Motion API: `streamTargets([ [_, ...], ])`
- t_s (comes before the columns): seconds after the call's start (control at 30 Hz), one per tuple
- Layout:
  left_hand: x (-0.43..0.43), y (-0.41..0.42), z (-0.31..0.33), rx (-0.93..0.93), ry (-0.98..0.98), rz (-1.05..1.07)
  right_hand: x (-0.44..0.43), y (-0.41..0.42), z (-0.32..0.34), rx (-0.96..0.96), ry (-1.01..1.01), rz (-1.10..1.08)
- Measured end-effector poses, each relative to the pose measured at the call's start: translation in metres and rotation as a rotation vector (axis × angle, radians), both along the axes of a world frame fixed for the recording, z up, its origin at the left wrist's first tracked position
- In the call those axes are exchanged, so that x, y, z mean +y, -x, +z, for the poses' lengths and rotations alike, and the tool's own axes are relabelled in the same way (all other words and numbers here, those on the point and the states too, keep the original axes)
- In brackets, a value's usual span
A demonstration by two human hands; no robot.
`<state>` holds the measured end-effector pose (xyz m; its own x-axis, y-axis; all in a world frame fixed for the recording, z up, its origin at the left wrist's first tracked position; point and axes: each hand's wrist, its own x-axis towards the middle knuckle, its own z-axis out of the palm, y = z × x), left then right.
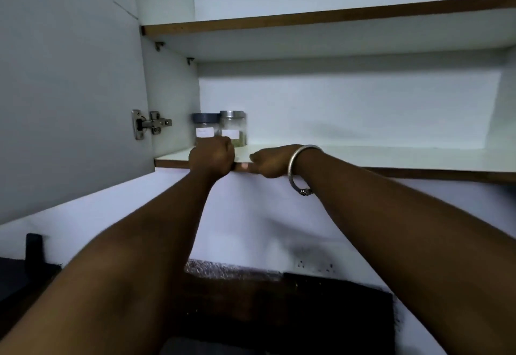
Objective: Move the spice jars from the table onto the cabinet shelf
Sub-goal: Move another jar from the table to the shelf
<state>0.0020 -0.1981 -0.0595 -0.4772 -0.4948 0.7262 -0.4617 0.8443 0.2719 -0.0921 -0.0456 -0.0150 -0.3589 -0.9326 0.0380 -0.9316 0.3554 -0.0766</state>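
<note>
Two clear spice jars stand side by side at the back left of the lower cabinet shelf [363,156]: one with a dark blue lid [205,127], one with a silver lid [234,125]. Both carry white labels. My left hand [212,156] is curled into a fist at the shelf's front edge, just in front of the jars and hiding their bases; nothing shows inside it. My right hand [269,160], with a metal bangle on the wrist, lies beside it at the shelf edge, fingers curled and thumb against the brown lip, holding no jar.
The cabinet door [69,89] stands open on the left with its hinge [150,124] exposed. An upper shelf [307,19] runs above. White wall lies below the cabinet, with a dark counter [279,307] and dark objects at the bottom.
</note>
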Motion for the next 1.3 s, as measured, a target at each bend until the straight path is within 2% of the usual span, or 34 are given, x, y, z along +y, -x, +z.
streamTargets([
  [0.07,0.039,-0.005,-0.01,-0.022,0.024,-0.105,0.025,-0.014,-0.01,-0.027,0.091,0.039],
  [0.13,0.081,-0.013,-0.031,0.095,-0.003,-0.252,0.049,-0.023,-0.02,-0.003,0.196,0.07],
  [0.2,0.122,-0.031,-0.066,0.253,-0.126,-0.311,0.079,-0.037,-0.048,-0.052,0.251,0.142],
  [0.27,0.159,-0.054,-0.116,0.316,-0.202,-0.361,0.114,-0.054,-0.1,-0.128,0.253,0.203],
  [0.37,0.208,-0.081,-0.199,0.287,-0.309,-0.433,0.167,-0.074,-0.193,-0.279,0.307,0.219],
  [0.43,0.237,-0.099,-0.259,0.172,-0.384,-0.462,0.204,-0.082,-0.258,-0.399,0.287,0.189],
  [0.5,0.261,-0.115,-0.324,-0.059,-0.451,-0.516,0.238,-0.083,-0.322,-0.531,0.183,0.114],
  [0.57,0.281,-0.13,-0.378,-0.324,-0.562,-0.589,0.268,-0.082,-0.377,-0.567,0.028,0.037],
  [0.63,0.299,-0.14,-0.421,-0.518,-0.667,-0.636,0.294,-0.081,-0.428,-0.518,-0.083,0.059],
  [0.7,0.314,-0.148,-0.452,-0.632,-0.729,-0.628,0.312,-0.086,-0.47,-0.385,-0.234,0.019],
  [0.8,0.326,-0.153,-0.48,-0.708,-0.773,-0.648,0.329,-0.092,-0.518,-0.145,-0.317,-0.262],
  [0.87,0.328,-0.155,-0.491,-0.736,-0.782,-0.62,0.336,-0.099,-0.538,-0.164,-0.257,-0.364],
  [1.03,0.331,-0.157,-0.51,-0.768,-0.837,-0.603,0.341,-0.099,-0.561,-0.299,-0.096,-0.448],
  [1.13,0.329,-0.156,-0.514,-0.731,-0.883,-0.621,0.339,-0.099,-0.558,-0.351,-0.138,-0.462],
  [1.23,0.329,-0.156,-0.509,-0.657,-0.96,-0.682,0.334,-0.098,-0.536,-0.515,-0.096,-0.458],
  [1.3,0.329,-0.157,-0.495,-0.53,-1.113,-0.755,0.328,-0.098,-0.509,-0.638,-0.02,-0.436],
])
